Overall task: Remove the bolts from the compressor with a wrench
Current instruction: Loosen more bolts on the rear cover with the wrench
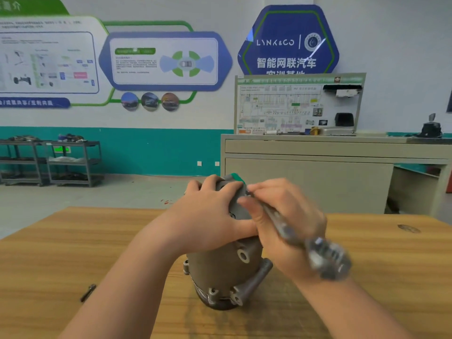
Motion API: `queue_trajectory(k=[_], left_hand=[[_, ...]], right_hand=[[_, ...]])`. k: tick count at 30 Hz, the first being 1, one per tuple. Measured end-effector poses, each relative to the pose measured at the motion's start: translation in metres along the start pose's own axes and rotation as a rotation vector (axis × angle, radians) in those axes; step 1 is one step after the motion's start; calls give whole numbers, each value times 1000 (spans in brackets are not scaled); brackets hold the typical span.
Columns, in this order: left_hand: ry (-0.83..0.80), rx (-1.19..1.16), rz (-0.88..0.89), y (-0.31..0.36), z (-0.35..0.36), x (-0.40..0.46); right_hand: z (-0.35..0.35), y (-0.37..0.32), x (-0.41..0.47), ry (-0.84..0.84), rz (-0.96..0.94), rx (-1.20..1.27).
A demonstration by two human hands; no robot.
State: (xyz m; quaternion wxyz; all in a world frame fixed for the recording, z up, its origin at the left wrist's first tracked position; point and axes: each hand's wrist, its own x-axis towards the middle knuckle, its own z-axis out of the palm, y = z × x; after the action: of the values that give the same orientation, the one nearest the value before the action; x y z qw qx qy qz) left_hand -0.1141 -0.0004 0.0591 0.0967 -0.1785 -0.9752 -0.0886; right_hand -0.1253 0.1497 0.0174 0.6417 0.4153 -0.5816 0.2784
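A grey metal compressor [225, 270] stands upright on the wooden table [73, 253], with a green cap at its top. My left hand [208, 211] grips its upper end from the left, fingers curled over the top. My right hand [286, 221] holds a metal wrench [305, 243], blurred by motion. The far tip of the wrench meets the compressor's top right side, and its near end points toward me. Whatever the tip sits on is hidden by my fingers. A loose dark bolt [88, 292] lies on the table at the left.
A beige cabinet [318, 167] with a wiring display board [298, 104] stands behind the table on the right. Grey shelf carts [71, 162] line the far left wall. Posters cover the wall above.
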Motion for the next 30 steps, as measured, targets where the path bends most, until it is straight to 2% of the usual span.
queue_trajectory(k=[2, 3, 6, 8, 10, 12, 15, 17, 20, 24, 26, 30], left_hand=[[-10, -11, 18, -3, -2, 1], [-11, -35, 11, -5, -3, 1], [-19, -85, 32, -10, -6, 1], [-40, -121, 60, -13, -9, 1], [-46, -152, 95, -16, -12, 1], [-39, -171, 132, -18, -13, 0], [-45, -177, 146, -18, -14, -1], [-58, -169, 135, -17, -15, -2], [-19, -105, 95, -13, -14, -2], [205, -259, 84, -5, -15, 1], [263, -375, 102, -3, -14, 3], [200, -354, 107, -2, -11, 3]], right_hand=[[3, -1, -8, 5, -22, 11], [5, -4, -11, 32, 47, 90], [10, -14, -10, 279, 385, 402], [10, -15, -1, 493, 682, 509], [7, -9, 8, 616, 1003, 668], [1, 3, 17, 579, 1244, 826], [-11, 20, 27, 372, 1479, 980], [-15, 26, 31, 275, 1530, 1024], [-15, 29, 31, 248, 1515, 1032], [-12, 25, 32, 231, 1468, 1022], [-10, 22, 32, 238, 1455, 1022], [-8, 19, 32, 250, 1444, 1008]])
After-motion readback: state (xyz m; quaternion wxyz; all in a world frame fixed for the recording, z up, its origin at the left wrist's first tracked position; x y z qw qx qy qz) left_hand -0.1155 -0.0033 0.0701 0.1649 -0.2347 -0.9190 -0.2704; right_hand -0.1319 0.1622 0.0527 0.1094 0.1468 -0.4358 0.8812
